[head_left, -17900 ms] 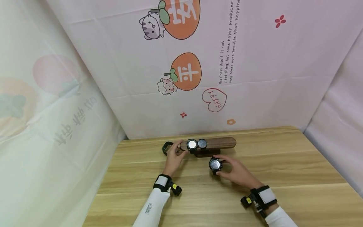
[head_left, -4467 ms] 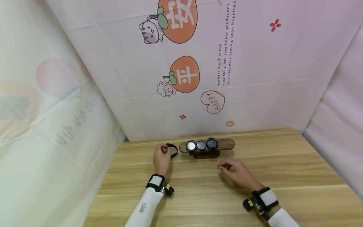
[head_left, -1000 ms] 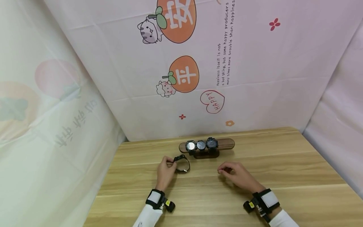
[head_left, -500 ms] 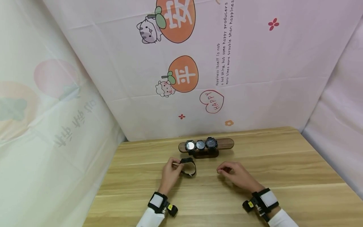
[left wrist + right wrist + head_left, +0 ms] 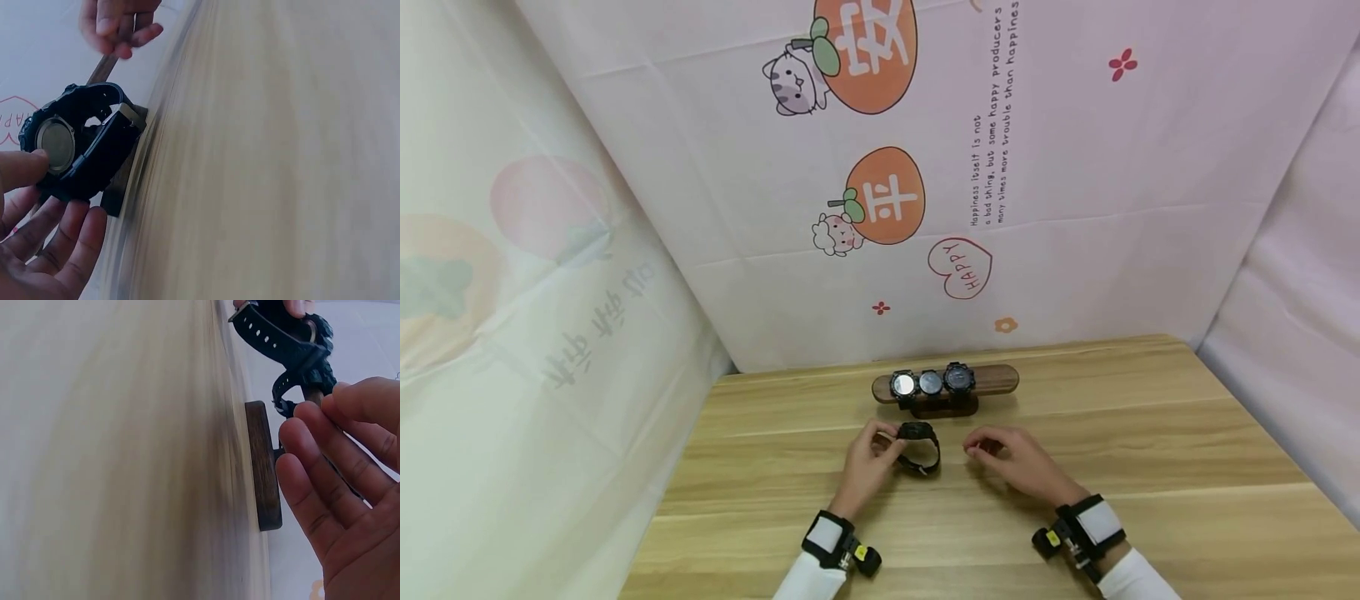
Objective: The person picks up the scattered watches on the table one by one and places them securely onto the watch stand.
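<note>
My left hand [image 5: 867, 468] pinches a black wristwatch [image 5: 916, 431] in front of the stand, its strap hanging in a buckled loop. In the left wrist view the thumb lies against the round metal back of this wristwatch [image 5: 57, 145], with the fingers beneath. My right hand [image 5: 1017, 463] is a short way to the right of the watch, fingers loosely bent and holding nothing. Behind both hands, a dark wooden watch stand [image 5: 997, 379] carries three watches side by side: a bright-faced one [image 5: 904, 384], a smaller one [image 5: 930, 383] and a bulkier black one [image 5: 958, 378].
The wooden table [image 5: 775, 483] runs back to a printed cloth wall [image 5: 1075, 250]. More cloth encloses the left and right sides. The right part of the stand's bar, beside the bulkier watch, is bare wood.
The watch formerly in my right hand sits on the stand. My left hand has picked up another from left of the stand and carried it rightward. The right hand has shifted slightly left.
</note>
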The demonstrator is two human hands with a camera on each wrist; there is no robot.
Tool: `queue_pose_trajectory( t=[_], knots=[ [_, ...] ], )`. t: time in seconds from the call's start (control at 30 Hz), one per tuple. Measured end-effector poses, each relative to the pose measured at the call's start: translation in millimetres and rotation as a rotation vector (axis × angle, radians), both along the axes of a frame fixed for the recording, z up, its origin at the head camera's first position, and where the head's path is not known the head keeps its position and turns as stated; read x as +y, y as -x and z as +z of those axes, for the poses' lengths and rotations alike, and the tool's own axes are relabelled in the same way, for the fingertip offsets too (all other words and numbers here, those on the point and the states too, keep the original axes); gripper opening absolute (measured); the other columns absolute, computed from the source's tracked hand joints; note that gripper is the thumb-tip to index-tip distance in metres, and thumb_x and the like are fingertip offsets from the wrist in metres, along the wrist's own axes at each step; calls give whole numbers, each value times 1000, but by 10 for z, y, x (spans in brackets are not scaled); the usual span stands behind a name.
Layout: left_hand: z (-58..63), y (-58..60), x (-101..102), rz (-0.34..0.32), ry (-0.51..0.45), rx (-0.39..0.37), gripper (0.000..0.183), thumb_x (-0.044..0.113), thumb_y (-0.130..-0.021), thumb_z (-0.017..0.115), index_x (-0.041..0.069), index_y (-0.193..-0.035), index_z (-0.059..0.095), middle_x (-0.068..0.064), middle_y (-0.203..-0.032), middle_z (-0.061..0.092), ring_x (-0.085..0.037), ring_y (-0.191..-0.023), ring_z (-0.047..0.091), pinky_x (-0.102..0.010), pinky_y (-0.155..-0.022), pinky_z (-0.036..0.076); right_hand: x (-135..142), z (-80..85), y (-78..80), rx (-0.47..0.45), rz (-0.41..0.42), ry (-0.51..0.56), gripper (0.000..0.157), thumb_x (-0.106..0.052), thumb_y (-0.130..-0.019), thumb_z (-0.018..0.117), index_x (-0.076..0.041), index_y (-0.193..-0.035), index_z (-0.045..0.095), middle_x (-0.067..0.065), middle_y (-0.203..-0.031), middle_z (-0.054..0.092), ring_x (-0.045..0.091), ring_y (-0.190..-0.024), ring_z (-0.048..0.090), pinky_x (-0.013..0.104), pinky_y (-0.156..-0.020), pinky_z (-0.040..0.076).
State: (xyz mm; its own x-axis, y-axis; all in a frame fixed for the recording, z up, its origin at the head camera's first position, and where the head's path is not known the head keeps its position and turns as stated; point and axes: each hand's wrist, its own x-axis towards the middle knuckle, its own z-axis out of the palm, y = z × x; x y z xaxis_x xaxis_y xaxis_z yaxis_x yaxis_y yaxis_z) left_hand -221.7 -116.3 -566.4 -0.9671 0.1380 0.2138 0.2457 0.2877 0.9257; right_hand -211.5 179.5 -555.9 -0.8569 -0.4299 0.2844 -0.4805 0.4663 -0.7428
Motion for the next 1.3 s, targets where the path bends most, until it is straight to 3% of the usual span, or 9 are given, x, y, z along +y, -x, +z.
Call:
queue_pose_trajectory(
  t=[0.13, 0.27, 0.6, 0.83, 1.3],
  knots=[
    [9, -10, 72, -22, 0, -14, 16, 15, -100, 77, 8, -109, 66, -13, -118, 73, -14, -95, 67, -20, -80, 58, -59, 5, 17, -7, 2, 10, 23, -15, -101, 73, -8, -123, 73, 4, -113, 78, 6, -98, 69, 26, -88, 62],
    [6, -12, 135, -36, -15, -10, 17, 15, -99, 77, 7, -110, 66, -13, -115, 72, -15, -95, 67, -21, -81, 59, -97, -11, 36, -10, -27, 6, 35, -24, -101, 75, -9, -132, 68, 2, -117, 76, 8, -101, 70, 27, -90, 62],
    [-10, -21, 266, -73, -47, -17, 16, 13, -101, 75, 7, -112, 66, -14, -121, 70, -15, -100, 69, -21, -84, 60, -127, -8, 26, -57, -32, 18, 49, -31, -100, 77, -10, -142, 63, 7, -127, 72, 23, -108, 71, 30, -91, 62],
    [19, -40, 296, -101, -55, 2, 17, 16, -102, 75, 10, -113, 64, -10, -125, 68, -11, -102, 68, -25, -88, 62, -141, 14, 21, -81, -60, -3, 50, -32, -100, 77, -16, -145, 62, 3, -132, 70, 20, -110, 70, 30, -93, 61],
    [-30, -40, 327, -108, -84, 22, 22, 18, -96, 82, 13, -112, 68, -8, -124, 68, -21, -107, 69, -25, -89, 62, -145, 10, 37, 3, -105, 28, 41, -15, -97, 79, -16, -136, 67, 1, -123, 75, 15, -106, 71, 30, -91, 62]
  ],
)
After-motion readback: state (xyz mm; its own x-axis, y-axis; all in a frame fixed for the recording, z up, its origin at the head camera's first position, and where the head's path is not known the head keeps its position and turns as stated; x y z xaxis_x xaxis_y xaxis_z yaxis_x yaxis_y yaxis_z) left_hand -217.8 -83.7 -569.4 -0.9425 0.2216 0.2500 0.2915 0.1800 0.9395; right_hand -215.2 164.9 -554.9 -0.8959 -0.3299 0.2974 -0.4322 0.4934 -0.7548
